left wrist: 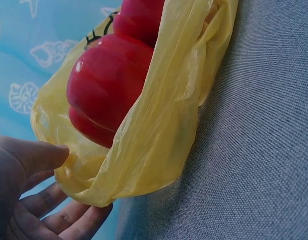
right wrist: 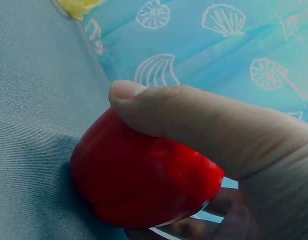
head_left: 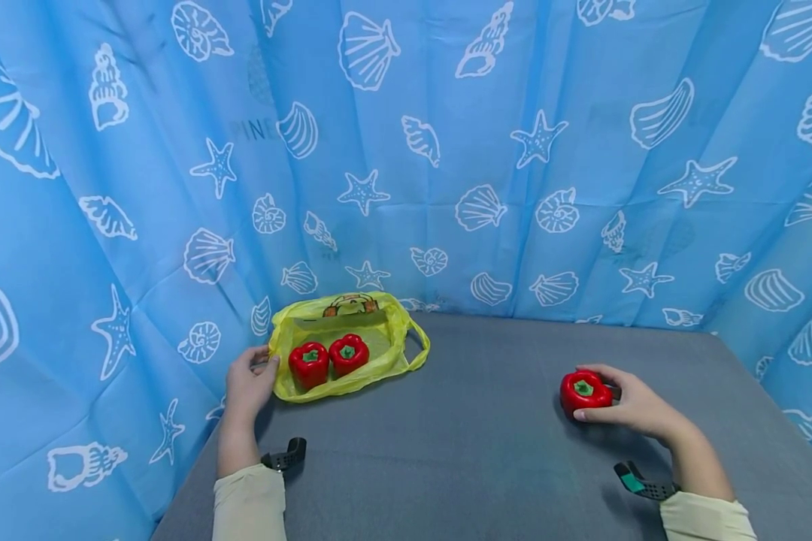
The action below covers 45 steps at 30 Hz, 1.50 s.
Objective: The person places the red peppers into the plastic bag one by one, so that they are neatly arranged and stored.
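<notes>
A yellow plastic bag [head_left: 352,389] lies with its mouth spread at the left of the table. Two red bell peppers with green stems sit inside, a left one [head_left: 308,367] and a right one [head_left: 349,355]. My left hand [head_left: 250,387] holds the bag's left edge; in the left wrist view the thumb is at the inner side of the rim and the fingers are outside it. Over at the right, my right hand [head_left: 625,402] grips a third red bell pepper [head_left: 578,394], thumb on the near side and fingers around the far side. The right wrist view shows that pepper [right wrist: 139,175] close against the grey cloth.
Grey cloth covers the table [head_left: 446,451]. A blue curtain [head_left: 446,150] with white shells and starfish hangs behind and along both sides. Loop-like, the bag's handle [head_left: 419,347] sticks out to the right. Each wrist wears a black band.
</notes>
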{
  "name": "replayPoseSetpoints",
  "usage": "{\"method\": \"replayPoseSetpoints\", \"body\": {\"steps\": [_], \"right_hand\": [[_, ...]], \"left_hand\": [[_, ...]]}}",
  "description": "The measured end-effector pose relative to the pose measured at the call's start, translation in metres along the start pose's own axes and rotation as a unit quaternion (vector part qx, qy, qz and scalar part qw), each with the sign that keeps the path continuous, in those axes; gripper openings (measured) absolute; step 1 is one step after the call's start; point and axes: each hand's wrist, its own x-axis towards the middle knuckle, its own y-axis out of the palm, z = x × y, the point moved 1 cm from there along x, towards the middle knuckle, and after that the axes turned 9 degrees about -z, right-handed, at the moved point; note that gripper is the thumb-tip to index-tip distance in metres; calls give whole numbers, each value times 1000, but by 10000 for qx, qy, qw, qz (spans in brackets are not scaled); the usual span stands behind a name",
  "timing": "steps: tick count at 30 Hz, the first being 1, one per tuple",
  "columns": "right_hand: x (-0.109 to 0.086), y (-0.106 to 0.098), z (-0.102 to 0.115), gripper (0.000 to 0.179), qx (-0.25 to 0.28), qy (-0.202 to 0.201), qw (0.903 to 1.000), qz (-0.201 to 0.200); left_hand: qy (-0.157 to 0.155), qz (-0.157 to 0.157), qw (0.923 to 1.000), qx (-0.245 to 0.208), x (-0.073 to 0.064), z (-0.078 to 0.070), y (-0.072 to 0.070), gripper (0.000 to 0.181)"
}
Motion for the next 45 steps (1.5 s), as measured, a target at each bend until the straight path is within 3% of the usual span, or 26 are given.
{"method": "replayPoseSetpoints", "body": {"steps": [20,45], "right_hand": [[4,11,14,91,-226,-350,9982,-440],[18,35,69,95,-51,-979,9941,-469]], "left_hand": [[35,10,10000,-72,1,0,1,47],[-102,-6,9999,-15,-1,-2,1,48]]}}
